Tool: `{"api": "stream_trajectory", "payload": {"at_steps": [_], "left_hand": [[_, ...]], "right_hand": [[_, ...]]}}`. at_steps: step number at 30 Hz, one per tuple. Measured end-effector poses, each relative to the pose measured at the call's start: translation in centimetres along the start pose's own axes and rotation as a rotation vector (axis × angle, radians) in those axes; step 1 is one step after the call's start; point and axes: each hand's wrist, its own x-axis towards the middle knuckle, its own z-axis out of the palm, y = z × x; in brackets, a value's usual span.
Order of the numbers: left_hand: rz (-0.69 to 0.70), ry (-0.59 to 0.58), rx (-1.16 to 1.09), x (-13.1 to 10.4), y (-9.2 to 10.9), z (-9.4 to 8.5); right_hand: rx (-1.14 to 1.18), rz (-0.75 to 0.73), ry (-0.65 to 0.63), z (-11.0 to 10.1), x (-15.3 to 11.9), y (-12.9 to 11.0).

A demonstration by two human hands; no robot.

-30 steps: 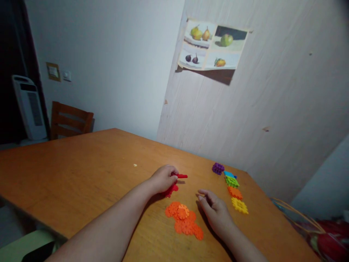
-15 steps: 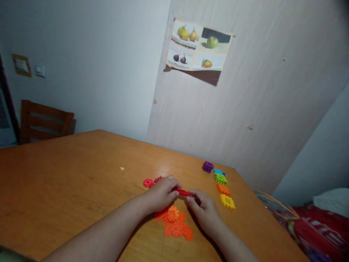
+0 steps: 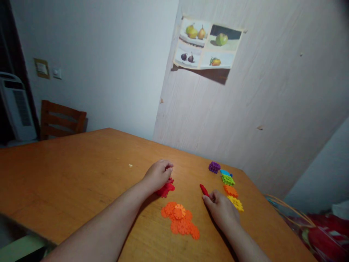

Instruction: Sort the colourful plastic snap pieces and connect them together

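Note:
My right hand [image 3: 222, 211] pinches a red piece of interlocking notched discs [image 3: 204, 190], held edge-on just over the table. To the left, my left hand [image 3: 159, 175] hovers at a small pile of red notched discs [image 3: 165, 189], partly hiding them. Its thumb and fingers are closed, with a sliver of red showing between them that looks like a red disc. Between my forearms lies a spread of orange notched discs [image 3: 185, 226], with a lighter orange disc [image 3: 179, 211] on top.
Along the table's right side stand joined disc blocks: purple [image 3: 214, 167], blue [image 3: 225, 173], green [image 3: 228, 180], orange [image 3: 230, 191] and yellow [image 3: 235, 203]. A small pale scrap [image 3: 130, 166] lies on the wooden table [image 3: 89, 167]. Behind are a chair [image 3: 62, 120] and a wall.
My hands have parted. The left let go of the joined red piece and moved to the red pile; the right carried that piece rightward. The view has turned slightly left.

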Motion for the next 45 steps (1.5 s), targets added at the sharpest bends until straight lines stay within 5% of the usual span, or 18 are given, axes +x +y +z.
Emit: {"api": "stream_trajectory", "payload": {"at_steps": [6, 13, 18, 29, 37, 45], "left_hand": [[-0.167, -0.032, -0.035, 0.5, -1.1, -1.1], [-0.192, -0.321, 0.086, -0.8, -0.6, -2.3], [-0.222, -0.403, 0.207, -1.5, -0.3, -2.5], [-0.243, -0.398, 0.279, -1.4, -0.1, -2.2], [-0.248, -0.304, 0.078, -1.1, -0.5, -2.1], [-0.305, -0.207, -0.333, -1.0, 0.5, -0.1]], "right_hand": [[0.036, -0.035, 0.03, 0.1, -0.1, 0.4], [0.079, -0.106, 0.021, 0.7, 0.0, 0.8], [0.101, -0.105, 0.004, 0.8, 0.1, 0.8], [0.078, -0.065, -0.019, 0.4, 0.1, 0.5], [0.106, -0.094, 0.025, 0.5, 0.0, 0.3], [0.097, -0.223, 0.156, 0.9, 0.2, 0.4]]}}
